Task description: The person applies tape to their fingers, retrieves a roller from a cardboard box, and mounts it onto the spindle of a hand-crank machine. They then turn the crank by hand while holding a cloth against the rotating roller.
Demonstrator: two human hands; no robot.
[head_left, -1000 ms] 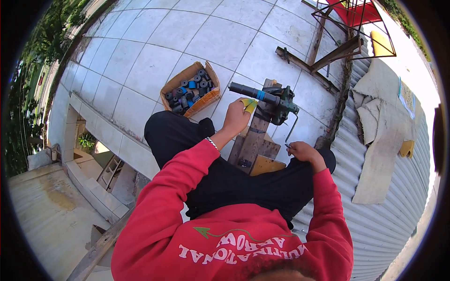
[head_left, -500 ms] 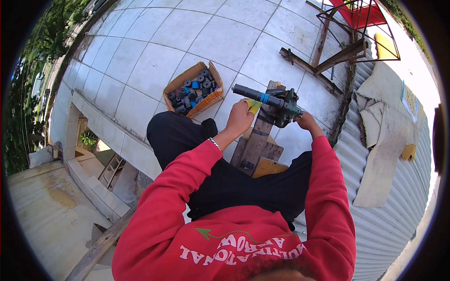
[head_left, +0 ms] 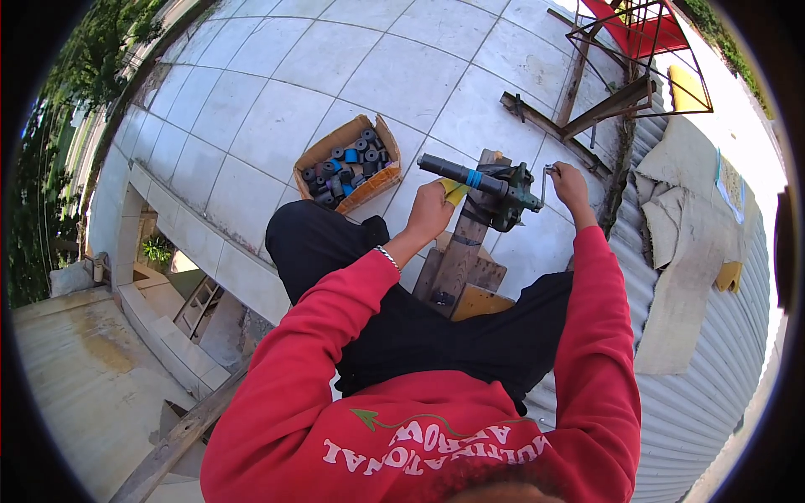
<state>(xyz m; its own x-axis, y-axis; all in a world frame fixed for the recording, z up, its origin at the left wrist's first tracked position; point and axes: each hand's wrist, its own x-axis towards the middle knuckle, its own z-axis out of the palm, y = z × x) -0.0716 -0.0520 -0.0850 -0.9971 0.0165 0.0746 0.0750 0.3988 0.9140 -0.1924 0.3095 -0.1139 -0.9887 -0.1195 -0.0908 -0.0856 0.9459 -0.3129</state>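
A dark hand-cranked machine (head_left: pixel 503 194) is fixed on top of a wooden stand (head_left: pixel 459 260) between my knees. A black bar with a blue band (head_left: pixel 459 173) sticks out of it to the left. My left hand (head_left: pixel 429 211) is closed around a small yellow piece (head_left: pixel 454 192) just under that bar. My right hand (head_left: pixel 570 183) grips the metal crank handle (head_left: pixel 549 174) on the machine's right side. Both arms are in red sleeves.
An open cardboard box (head_left: pixel 348 163) of dark and blue spools lies on the tiled floor to the left. Corrugated metal sheeting (head_left: pixel 713 377) with cloth on it runs along the right. A rusty metal frame (head_left: pixel 620 67) stands beyond the machine. A ledge drops off at left.
My right hand rose from my lap to the machine and took hold of the crank. My left hand stayed at the bar with the yellow piece.
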